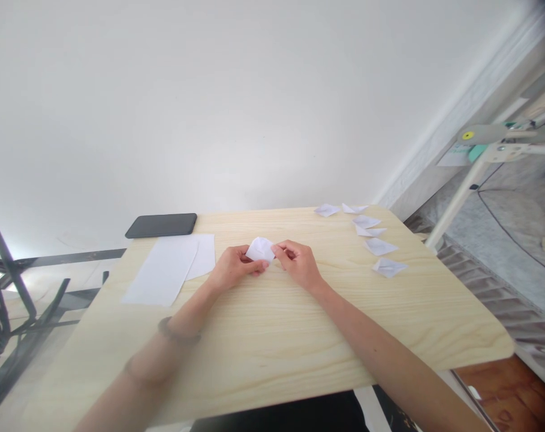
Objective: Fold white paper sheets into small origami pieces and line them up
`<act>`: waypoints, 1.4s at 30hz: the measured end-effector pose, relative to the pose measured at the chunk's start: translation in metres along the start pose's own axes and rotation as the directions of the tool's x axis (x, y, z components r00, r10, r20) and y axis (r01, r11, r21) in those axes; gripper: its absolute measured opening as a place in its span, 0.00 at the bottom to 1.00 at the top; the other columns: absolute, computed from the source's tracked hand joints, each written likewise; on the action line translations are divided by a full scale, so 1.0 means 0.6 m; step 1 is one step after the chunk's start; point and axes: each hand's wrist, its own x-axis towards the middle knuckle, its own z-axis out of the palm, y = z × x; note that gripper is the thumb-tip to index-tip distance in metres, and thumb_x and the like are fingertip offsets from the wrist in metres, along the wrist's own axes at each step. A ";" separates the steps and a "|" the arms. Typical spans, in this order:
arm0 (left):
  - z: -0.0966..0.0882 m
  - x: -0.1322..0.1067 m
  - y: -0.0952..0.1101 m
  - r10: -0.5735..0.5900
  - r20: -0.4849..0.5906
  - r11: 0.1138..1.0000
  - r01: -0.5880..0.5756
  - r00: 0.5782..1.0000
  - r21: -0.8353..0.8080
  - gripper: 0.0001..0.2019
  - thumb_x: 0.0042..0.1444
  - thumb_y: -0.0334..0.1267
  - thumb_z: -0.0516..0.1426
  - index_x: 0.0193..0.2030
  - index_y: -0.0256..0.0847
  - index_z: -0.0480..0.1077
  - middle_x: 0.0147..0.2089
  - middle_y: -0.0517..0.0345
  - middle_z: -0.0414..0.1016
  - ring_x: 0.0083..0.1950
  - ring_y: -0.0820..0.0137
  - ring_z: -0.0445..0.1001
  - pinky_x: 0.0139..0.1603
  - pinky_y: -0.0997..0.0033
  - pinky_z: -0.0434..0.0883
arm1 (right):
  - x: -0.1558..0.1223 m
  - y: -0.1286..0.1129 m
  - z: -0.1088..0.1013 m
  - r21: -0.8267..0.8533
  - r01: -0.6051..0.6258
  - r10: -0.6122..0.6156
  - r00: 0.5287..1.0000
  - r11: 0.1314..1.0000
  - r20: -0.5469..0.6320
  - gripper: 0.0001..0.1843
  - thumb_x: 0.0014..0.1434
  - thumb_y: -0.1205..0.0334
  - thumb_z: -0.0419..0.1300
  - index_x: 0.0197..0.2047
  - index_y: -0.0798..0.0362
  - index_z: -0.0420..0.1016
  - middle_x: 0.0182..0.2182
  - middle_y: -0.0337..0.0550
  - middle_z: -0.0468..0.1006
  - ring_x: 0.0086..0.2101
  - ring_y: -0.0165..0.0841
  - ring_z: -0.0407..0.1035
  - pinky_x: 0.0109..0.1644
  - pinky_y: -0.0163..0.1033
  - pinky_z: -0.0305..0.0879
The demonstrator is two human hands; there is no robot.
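Over the wood-grained table (263, 348), a folded paper (258, 248) held in two hands

The creased white paper is clamped between thumb and fingers of the left hand (231, 267), while its right corner is pinched by the fingertips of the right hand (300, 264). At nine o'clock from it, flat, smooth sheets (164, 270) are laid overlapping; at ten, a black, rectangular phone (161, 225) is placed. Six pointed paper pieces (380, 246) are strung from two to three o'clock
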 end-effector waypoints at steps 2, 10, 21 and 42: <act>0.000 0.000 -0.002 0.001 -0.018 1.000 -0.001 1.000 0.001 0.17 0.43 0.48 0.59 0.35 0.36 0.70 0.31 0.55 0.76 0.32 0.67 0.74 0.35 0.70 0.68 | -0.001 -0.002 -0.001 -0.006 0.007 -0.007 1.000 1.000 0.006 0.15 0.55 0.52 0.52 0.29 0.54 0.71 0.21 0.38 0.71 0.18 0.25 0.59 0.22 0.31 0.55; -0.009 0.002 -0.006 -0.027 0.062 0.999 0.026 0.998 0.026 0.15 0.43 0.48 0.59 0.31 0.37 0.72 0.30 0.55 0.76 0.32 0.67 0.73 0.33 0.72 0.67 | 0.003 -0.002 -0.014 -0.030 0.063 -0.060 0.993 0.998 0.103 0.14 0.54 0.56 0.52 0.22 0.55 0.65 0.19 0.35 0.66 0.21 0.24 0.57 0.25 0.30 0.54; -0.015 0.003 -0.003 0.005 0.068 0.998 -0.009 0.998 0.061 0.15 0.45 0.47 0.58 0.32 0.35 0.70 0.30 0.55 0.75 0.32 0.68 0.72 0.32 0.72 0.67 | 0.005 0.002 -0.013 -0.126 0.076 -0.056 0.986 0.989 0.156 0.15 0.56 0.57 0.49 0.22 0.56 0.64 0.19 0.34 0.64 0.21 0.23 0.54 0.26 0.30 0.51; -0.025 -0.002 -0.019 0.446 0.155 0.578 -0.416 0.881 0.702 0.15 0.52 0.44 0.54 0.46 0.44 0.70 0.47 0.53 0.68 0.50 0.62 0.64 0.51 0.60 0.62 | 0.010 0.018 -0.025 -0.382 0.164 -0.089 0.975 0.910 0.206 0.17 0.50 0.54 0.58 0.42 0.52 0.68 0.39 0.43 0.66 0.39 0.32 0.64 0.44 0.38 0.60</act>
